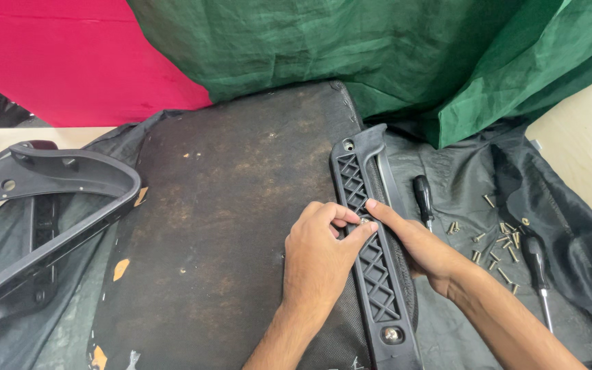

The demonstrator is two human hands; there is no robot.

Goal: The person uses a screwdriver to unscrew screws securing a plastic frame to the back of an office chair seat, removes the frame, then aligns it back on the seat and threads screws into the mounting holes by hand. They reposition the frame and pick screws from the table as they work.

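Right now the small screw (364, 220) sits pinched between your fingertips over the middle of the black lattice bracket (371, 253), which lies along the right edge of the dark seat base (227, 226). Your left hand (320, 257) grasps the screw with thumb and forefinger, other fingers curled, while your right hand (423, 250) presses its forefinger against the same spot, steadying rather than clenching. Whether the screw has seated in its hole you cannot tell; the fingers cover it. The likely slip, as I judge it: the screw is tiny, and if it tilts or your pinch loosens it could drop into the lattice openings. Just beside the bracket lies a black-handled screwdriver (423, 199); further right, loose screws (498, 243) are scattered on the dark cloth (460, 171) with a second screwdriver (537, 267), where a nudge could scatter them. A black plastic frame (56, 199) rests well apart at the left
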